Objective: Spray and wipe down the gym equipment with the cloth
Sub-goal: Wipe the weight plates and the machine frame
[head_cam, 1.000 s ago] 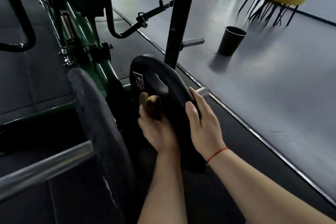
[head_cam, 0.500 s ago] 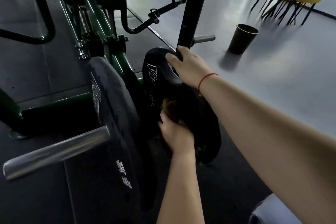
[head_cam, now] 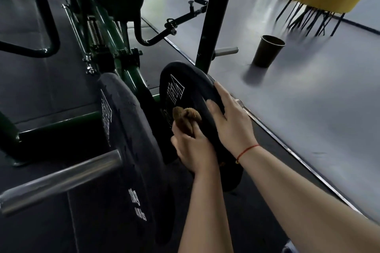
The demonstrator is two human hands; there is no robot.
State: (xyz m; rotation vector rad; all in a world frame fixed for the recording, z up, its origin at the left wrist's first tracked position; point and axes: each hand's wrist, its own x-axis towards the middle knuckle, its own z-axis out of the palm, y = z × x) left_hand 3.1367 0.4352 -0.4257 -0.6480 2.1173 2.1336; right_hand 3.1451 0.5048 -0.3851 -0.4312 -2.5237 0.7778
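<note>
left hand grip closed round brown cloth against small weight plate, right hand grip clasping its rim just beside

Crowded left, open right
Large plate and steel bar crowd the small plate's left; the dark gap between seems tight.

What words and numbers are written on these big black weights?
"20kg": white, on the big weight plate nearest the camera.
"44lbs": just below it, somewhat blurry.
Boxed logo on the small weight plate: letters too unclear to read.
Print higher on the big weight plate: too blurred.
</note>
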